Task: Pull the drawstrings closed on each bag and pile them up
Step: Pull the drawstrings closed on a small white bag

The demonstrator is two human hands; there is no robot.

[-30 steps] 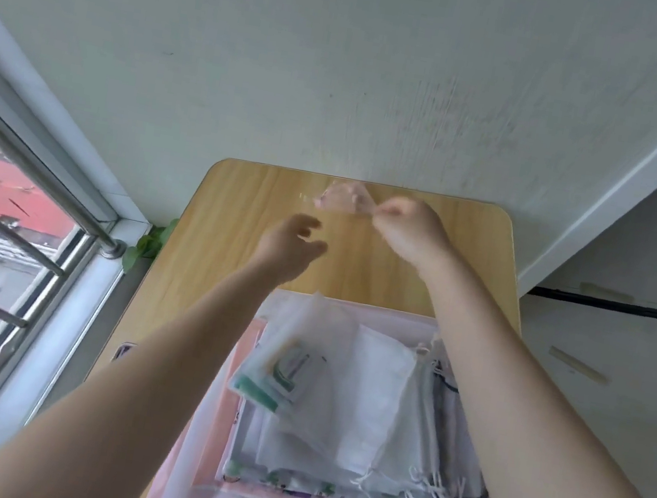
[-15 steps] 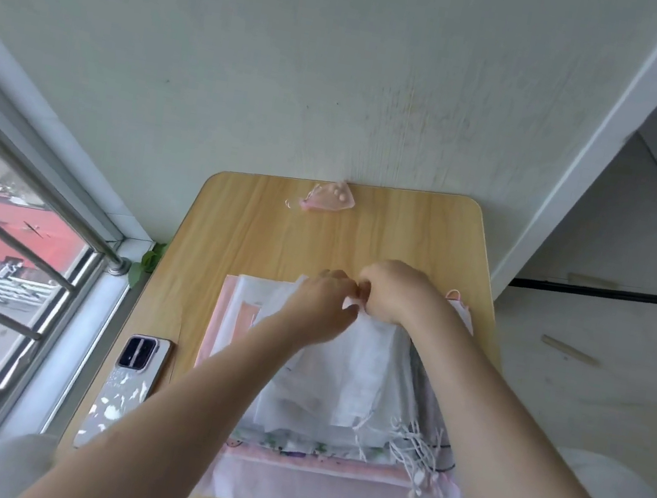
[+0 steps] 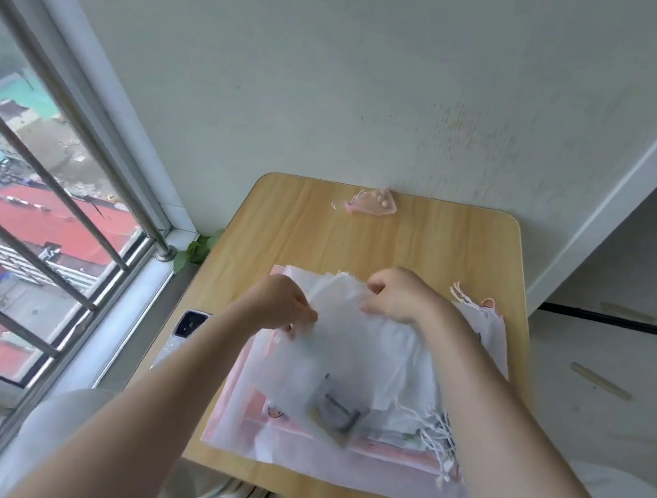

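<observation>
A sheer white bag with a dark card inside lies on top of a stack of white and pink drawstring bags on the wooden table. My left hand pinches its upper left edge. My right hand pinches its top edge, and the top is lifted a little off the stack. White drawstrings trail from the stack's right side. A small pink bag, drawn closed, lies alone at the table's far edge by the wall.
A phone in a pale case lies at the table's left edge. A barred window runs along the left, the wall stands right behind the table, and tiled floor is to the right.
A second ago my right hand set the small pink bag at the far edge. Both hands then came back to the stack, took the white bag's top and spread apart along it.
</observation>
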